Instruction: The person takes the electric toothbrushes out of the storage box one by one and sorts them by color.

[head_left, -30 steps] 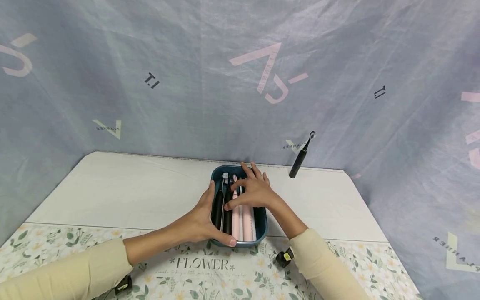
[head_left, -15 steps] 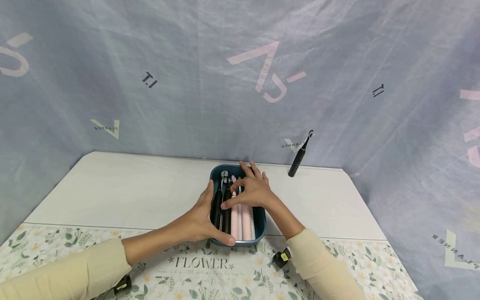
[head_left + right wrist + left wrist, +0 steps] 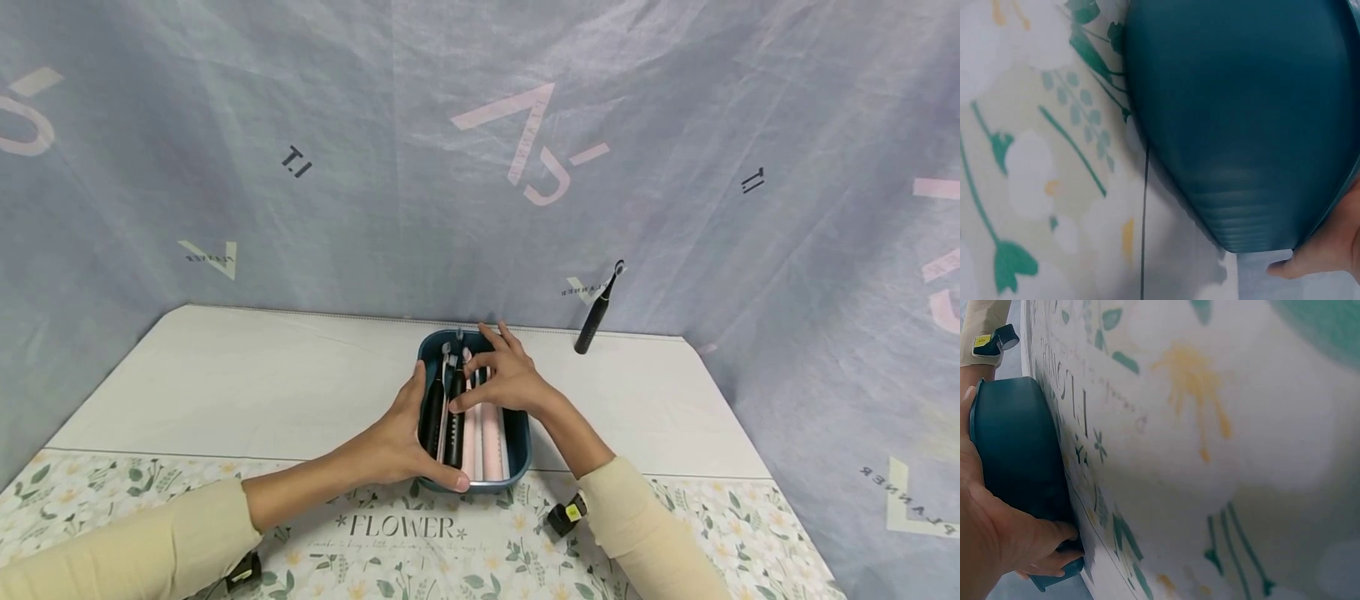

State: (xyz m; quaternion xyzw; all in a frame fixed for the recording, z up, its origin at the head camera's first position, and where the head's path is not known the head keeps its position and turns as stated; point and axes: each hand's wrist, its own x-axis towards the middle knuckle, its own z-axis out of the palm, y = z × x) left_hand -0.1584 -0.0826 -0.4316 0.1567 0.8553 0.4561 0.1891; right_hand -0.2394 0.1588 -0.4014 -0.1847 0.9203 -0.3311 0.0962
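A dark teal-blue box holds several electric toothbrushes lying lengthwise. My left hand grips the box's left side, its thumb over the near rim; in the left wrist view its fingers wrap the outer wall. Inside the box, my right hand pinches a black electric toothbrush between thumb and forefinger. Left of that lies another black toothbrush. To its right are pink toothbrushes, partly hidden under my right hand. The right wrist view shows mainly the box's outer wall.
Another black electric toothbrush stands upright behind and right of the box, near the cloth backdrop. The white table surface meets a floral cover at the front.
The pinched black toothbrush has shifted and turned: its head now shows near the box's far end, and its row of markings faces up. My left hand stays in place.
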